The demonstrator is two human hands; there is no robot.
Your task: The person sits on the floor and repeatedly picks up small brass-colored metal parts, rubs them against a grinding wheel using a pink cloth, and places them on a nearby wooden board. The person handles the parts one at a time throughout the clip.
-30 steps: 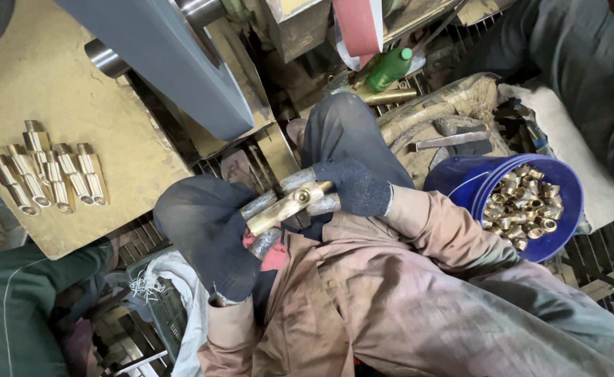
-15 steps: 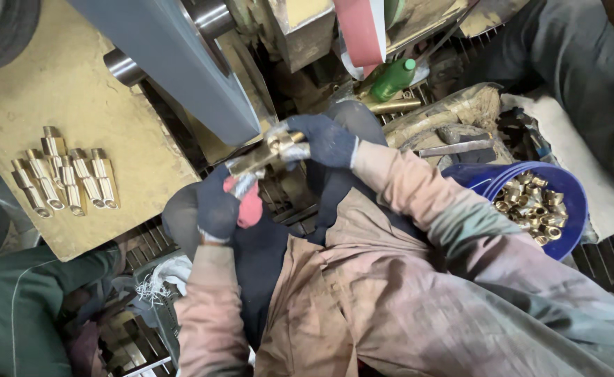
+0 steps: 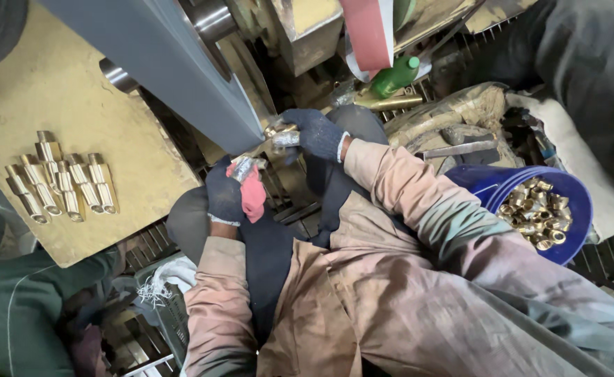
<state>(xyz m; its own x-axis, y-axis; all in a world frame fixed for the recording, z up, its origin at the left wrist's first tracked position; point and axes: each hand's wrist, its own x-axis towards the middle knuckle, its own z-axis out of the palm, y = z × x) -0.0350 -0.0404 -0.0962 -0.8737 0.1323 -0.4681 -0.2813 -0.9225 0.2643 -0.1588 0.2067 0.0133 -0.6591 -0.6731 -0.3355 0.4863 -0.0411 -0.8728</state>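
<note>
- The left hand (image 3: pixel 224 195), in a dark glove, is seen just left of centre of the frame, clenched around a red cloth (image 3: pixel 254 197) and the lower end of a brass fitting (image 3: pixel 273 138).
- The right hand (image 3: pixel 316 134), also gloved, is placed at upper centre and is closed on the upper end of the same brass fitting.
- The brass fitting is held between both hands and is pressed against the lower edge of the grey machine housing (image 3: pixel 174 66), which runs diagonally from the upper left of the frame.
- A row of finished brass pieces (image 3: pixel 61 184) is laid on the tan tabletop (image 3: pixel 55 91) at the left of the frame (roughly side by side, touching).
- A blue bucket (image 3: pixel 578 209) is located at the right of the frame and is filled with small brass parts (image 3: pixel 536 222).
- A green bottle (image 3: pixel 393 77) is lying at upper centre, near a red belt (image 3: pixel 370 31).
- Both forearms are covered by tan sleeves (image 3: pixel 418 209).
</note>
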